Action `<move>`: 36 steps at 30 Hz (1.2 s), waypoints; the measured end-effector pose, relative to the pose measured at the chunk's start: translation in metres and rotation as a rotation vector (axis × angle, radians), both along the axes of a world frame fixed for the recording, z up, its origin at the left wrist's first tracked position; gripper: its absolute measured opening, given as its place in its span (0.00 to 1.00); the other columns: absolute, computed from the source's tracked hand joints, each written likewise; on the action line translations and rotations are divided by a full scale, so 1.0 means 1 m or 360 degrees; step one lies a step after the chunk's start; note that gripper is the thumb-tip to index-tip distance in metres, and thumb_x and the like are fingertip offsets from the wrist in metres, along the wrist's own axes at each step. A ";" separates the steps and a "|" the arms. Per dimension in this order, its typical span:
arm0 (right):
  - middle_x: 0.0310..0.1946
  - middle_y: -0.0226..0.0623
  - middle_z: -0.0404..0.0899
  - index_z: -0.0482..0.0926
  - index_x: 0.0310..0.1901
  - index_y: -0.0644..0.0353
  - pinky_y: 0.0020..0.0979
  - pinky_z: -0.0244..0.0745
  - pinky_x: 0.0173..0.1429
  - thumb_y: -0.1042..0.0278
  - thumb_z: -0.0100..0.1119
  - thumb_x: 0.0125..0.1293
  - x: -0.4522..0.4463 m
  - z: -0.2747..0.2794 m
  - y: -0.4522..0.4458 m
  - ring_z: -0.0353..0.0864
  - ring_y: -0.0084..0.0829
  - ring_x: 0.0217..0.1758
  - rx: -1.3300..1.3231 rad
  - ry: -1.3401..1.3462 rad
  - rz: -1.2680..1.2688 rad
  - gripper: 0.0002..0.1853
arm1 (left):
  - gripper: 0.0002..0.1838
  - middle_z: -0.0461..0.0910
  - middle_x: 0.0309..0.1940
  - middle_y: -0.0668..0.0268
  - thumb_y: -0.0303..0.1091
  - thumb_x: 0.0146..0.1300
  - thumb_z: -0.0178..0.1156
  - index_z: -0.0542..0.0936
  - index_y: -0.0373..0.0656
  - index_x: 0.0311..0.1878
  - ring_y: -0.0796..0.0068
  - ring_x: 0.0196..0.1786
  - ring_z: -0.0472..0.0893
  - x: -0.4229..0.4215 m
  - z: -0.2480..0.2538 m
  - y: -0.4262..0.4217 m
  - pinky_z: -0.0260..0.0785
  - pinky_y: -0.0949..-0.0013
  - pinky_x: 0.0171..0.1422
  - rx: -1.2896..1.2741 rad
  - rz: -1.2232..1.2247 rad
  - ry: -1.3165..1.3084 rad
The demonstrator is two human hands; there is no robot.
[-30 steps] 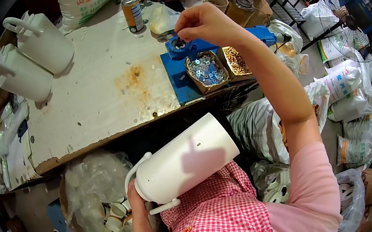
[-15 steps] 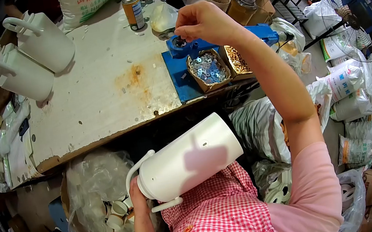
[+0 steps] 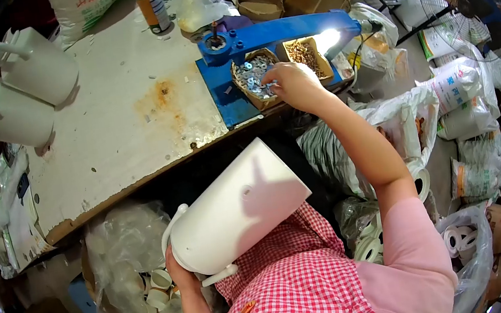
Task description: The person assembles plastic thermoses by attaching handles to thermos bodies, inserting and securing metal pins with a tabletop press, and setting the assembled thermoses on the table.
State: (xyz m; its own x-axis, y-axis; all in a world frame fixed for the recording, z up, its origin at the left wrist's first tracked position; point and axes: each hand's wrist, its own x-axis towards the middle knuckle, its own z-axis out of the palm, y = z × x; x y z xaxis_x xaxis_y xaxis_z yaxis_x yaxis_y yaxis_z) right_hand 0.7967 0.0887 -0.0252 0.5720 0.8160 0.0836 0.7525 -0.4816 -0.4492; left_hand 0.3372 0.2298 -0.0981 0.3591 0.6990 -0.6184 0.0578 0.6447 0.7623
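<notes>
My left hand (image 3: 180,270) is closed on the handle end of a white thermos jug shell (image 3: 238,205), which lies tilted over my lap with its wide end up to the right. Part of that hand is hidden behind the shell. My right hand (image 3: 297,85) reaches into a small box of washers (image 3: 252,72), fingertips pinched on a washer among the loose ones. Behind the box stands a blue bench fixture (image 3: 284,27) with a lit lamp and a dark upright pin (image 3: 214,28) at its left end.
Two white jug shells (image 3: 39,67) stand at the table's left. A spray can (image 3: 152,8) and a box of small brass-coloured parts (image 3: 305,54) sit on the table. Below, a plastic-lined box (image 3: 128,236) holds white parts; sacks (image 3: 457,88) and a fan fill the right side.
My right hand has left the fixture's left end and come down into the washer box. The upright pin there now shows. The shell has shifted slightly left, and the view has moved.
</notes>
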 end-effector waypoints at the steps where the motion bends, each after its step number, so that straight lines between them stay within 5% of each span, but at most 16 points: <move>1: 0.35 0.42 0.87 0.88 0.37 0.56 0.42 0.81 0.48 0.70 0.65 0.58 0.004 -0.006 0.004 0.87 0.46 0.40 0.0000 -0.0402 0.0018 0.07 | 0.23 0.83 0.53 0.59 0.42 0.75 0.46 0.78 0.36 0.61 0.68 0.54 0.83 0.004 0.007 0.001 0.75 0.63 0.59 -0.0022 -0.0008 -0.0011; 5: 0.37 0.44 0.87 0.88 0.38 0.55 0.45 0.80 0.50 0.69 0.66 0.55 0.014 -0.015 0.023 0.86 0.47 0.44 -0.0369 -0.0108 -0.0099 0.08 | 0.23 0.83 0.54 0.59 0.42 0.76 0.45 0.77 0.37 0.62 0.67 0.55 0.83 0.002 0.005 0.009 0.75 0.63 0.59 0.0015 -0.0039 0.0005; 10: 0.35 0.45 0.87 0.88 0.35 0.53 0.46 0.81 0.46 0.66 0.62 0.60 0.015 -0.017 0.019 0.86 0.49 0.40 -0.0213 -0.0148 -0.0006 0.07 | 0.25 0.82 0.59 0.62 0.45 0.76 0.47 0.75 0.40 0.67 0.66 0.60 0.81 -0.002 0.004 0.005 0.73 0.60 0.62 -0.0057 0.0069 0.0027; 14: 0.34 0.42 0.86 0.86 0.35 0.57 0.40 0.81 0.42 0.66 0.62 0.62 -0.007 -0.007 0.012 0.87 0.42 0.36 0.0167 -0.0322 -0.0122 0.07 | 0.25 0.82 0.58 0.60 0.45 0.76 0.46 0.75 0.38 0.65 0.66 0.60 0.82 -0.009 0.002 0.009 0.74 0.61 0.63 -0.0068 0.0139 0.0111; 17: 0.32 0.35 0.86 0.86 0.39 0.61 0.25 0.79 0.35 0.77 0.69 0.57 -0.023 0.029 0.018 0.85 0.26 0.31 0.1099 0.0092 -0.0132 0.07 | 0.25 0.80 0.62 0.60 0.45 0.76 0.46 0.74 0.39 0.67 0.66 0.63 0.80 -0.005 0.006 0.008 0.72 0.61 0.65 -0.0072 0.0206 0.0106; 18: 0.32 0.35 0.86 0.86 0.39 0.61 0.25 0.79 0.35 0.77 0.69 0.57 -0.025 0.044 0.028 0.85 0.26 0.31 0.1095 0.0094 -0.0125 0.07 | 0.25 0.79 0.63 0.60 0.45 0.77 0.45 0.74 0.39 0.67 0.65 0.64 0.79 -0.006 0.007 0.009 0.72 0.61 0.66 -0.0075 0.0207 0.0060; 20: 0.33 0.35 0.86 0.86 0.38 0.62 0.24 0.79 0.35 0.79 0.69 0.58 -0.022 0.073 0.052 0.85 0.26 0.32 0.1497 -0.0112 -0.0003 0.07 | 0.25 0.78 0.64 0.60 0.45 0.77 0.45 0.73 0.39 0.68 0.65 0.65 0.78 -0.010 0.007 0.014 0.71 0.60 0.66 -0.0074 0.0195 0.0022; 24: 0.34 0.35 0.87 0.85 0.37 0.60 0.26 0.80 0.36 0.80 0.69 0.57 -0.003 0.082 0.085 0.86 0.30 0.33 0.1504 -0.0208 0.0124 0.07 | 0.26 0.76 0.66 0.59 0.44 0.77 0.47 0.70 0.38 0.71 0.62 0.66 0.78 -0.015 0.001 0.021 0.71 0.58 0.68 -0.0086 0.0237 -0.0102; 26: 0.38 0.35 0.88 0.85 0.40 0.59 0.24 0.79 0.35 0.83 0.68 0.58 0.007 0.076 0.090 0.85 0.25 0.32 0.1359 -0.0600 0.0322 0.10 | 0.26 0.76 0.66 0.59 0.44 0.77 0.47 0.70 0.37 0.71 0.61 0.66 0.78 -0.016 0.000 0.020 0.72 0.58 0.67 -0.0063 0.0259 -0.0160; 27: 0.36 0.32 0.87 0.83 0.38 0.55 0.32 0.81 0.37 0.78 0.70 0.53 0.009 0.075 0.091 0.87 0.38 0.34 0.1341 -0.0796 0.0326 0.11 | 0.26 0.76 0.66 0.58 0.44 0.77 0.47 0.70 0.37 0.71 0.61 0.66 0.78 -0.018 0.002 0.019 0.72 0.58 0.67 -0.0055 0.0249 -0.0152; 36: 0.37 0.28 0.87 0.83 0.39 0.54 0.31 0.79 0.33 0.74 0.72 0.48 0.020 0.077 0.091 0.86 0.32 0.32 0.1257 -0.1220 0.0469 0.14 | 0.26 0.76 0.66 0.57 0.43 0.78 0.45 0.70 0.36 0.70 0.62 0.66 0.77 -0.025 0.000 0.023 0.72 0.58 0.67 -0.0067 0.0248 -0.0156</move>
State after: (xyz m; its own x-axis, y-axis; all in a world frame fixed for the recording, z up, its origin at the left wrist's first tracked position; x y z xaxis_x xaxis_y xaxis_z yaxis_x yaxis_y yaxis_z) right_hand 0.8163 0.1798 0.0513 -0.0561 0.4740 0.8787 0.9966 -0.0274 0.0783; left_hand 0.3120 0.2524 -0.0978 0.3085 0.7252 -0.6156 -0.1187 0.6714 0.7315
